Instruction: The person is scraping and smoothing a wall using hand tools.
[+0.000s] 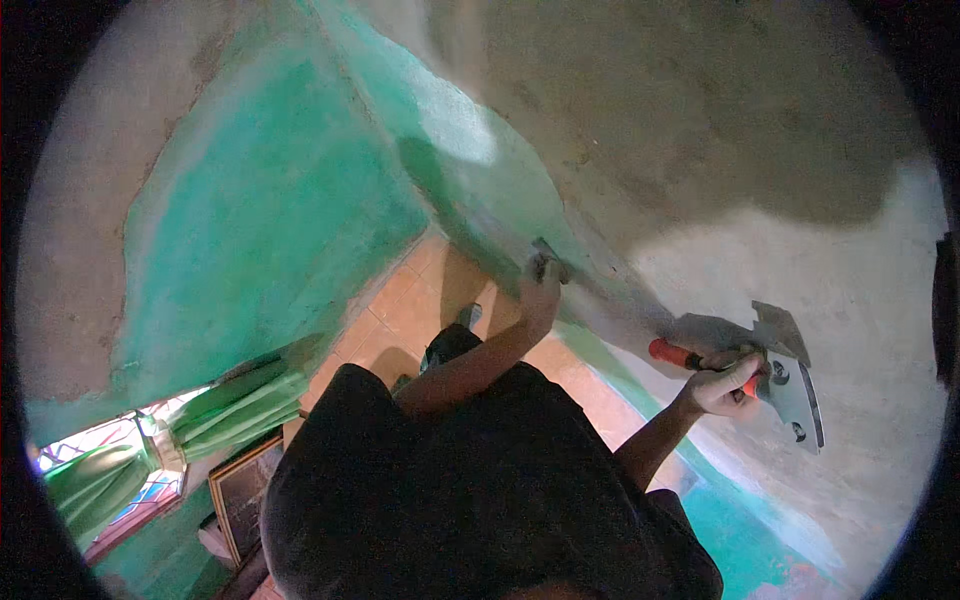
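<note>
Two trowels [790, 385], one in each hand

I see no packages, labels, signs or screens anywhere around me here.

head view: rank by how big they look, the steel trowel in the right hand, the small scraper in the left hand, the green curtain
1. green curtain, largest
2. steel trowel with its red grip, held by the right hand
3. small scraper at the left hand, smallest

The scraper sits farther from the camera, so its true size is unsure.
</note>
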Demonstrator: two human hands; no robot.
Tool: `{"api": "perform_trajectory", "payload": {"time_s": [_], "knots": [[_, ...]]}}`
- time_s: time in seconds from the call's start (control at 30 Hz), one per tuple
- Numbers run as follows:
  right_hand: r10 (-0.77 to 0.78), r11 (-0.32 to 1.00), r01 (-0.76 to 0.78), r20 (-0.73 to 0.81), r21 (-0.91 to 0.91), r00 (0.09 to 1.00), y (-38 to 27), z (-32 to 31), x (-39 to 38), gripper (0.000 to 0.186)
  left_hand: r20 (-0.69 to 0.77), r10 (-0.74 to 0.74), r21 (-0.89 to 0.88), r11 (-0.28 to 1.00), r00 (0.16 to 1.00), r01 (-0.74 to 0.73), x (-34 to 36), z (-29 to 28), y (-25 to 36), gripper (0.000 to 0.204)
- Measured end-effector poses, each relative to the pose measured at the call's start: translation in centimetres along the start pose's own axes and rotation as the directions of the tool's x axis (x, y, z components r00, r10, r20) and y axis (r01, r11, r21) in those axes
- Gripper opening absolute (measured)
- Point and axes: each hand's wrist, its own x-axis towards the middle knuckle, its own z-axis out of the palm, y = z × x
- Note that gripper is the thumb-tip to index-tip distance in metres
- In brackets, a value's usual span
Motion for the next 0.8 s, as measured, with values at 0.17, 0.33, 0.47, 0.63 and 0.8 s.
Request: {"api": "perform_trajectory", "payload": {"time_s": [0.17,0.33,0.47,0.63,0.8], "knots": [[-0.116,0.991,0.110,-0.064,-0.080,0.991,0.5,0.5,0.4,0.022,-0.069,-0.025,0.026,0.999,0.997,0.027,1.4,-0.7,-1.2,0.014],[-0.039,0.994,0.029,-0.092,-0.109,0.995,-1.0,0.7,0.1,0.024,0.060,-0.030,-0.073,0.997,0.998,0.034,0.6,-0.6,-1.5,0.012],[-0.022,0.997,0.020,-0.023,-0.078,0.999,0.8,-1.1,0.0,0.024,0.005,0.068,-0.033,0.997,0.998,-0.067,0.4,-0.2,-1.0,0.016],[-0.007,0.997,0.003,-0.056,-0.072,0.998,0.4,-0.4,0.1,0.025,0.050,0.207,0.030,0.978,0.977,-0.208,0.4,-0.3,-0.3,0.016],[-0.103,0.989,0.098,-0.039,-0.114,0.994,-0.3,0.5,0.5,0.024,0.066,0.148,0.198,0.967,0.987,-0.158,-0.3,-0.5,-1.2,0.016]]}}
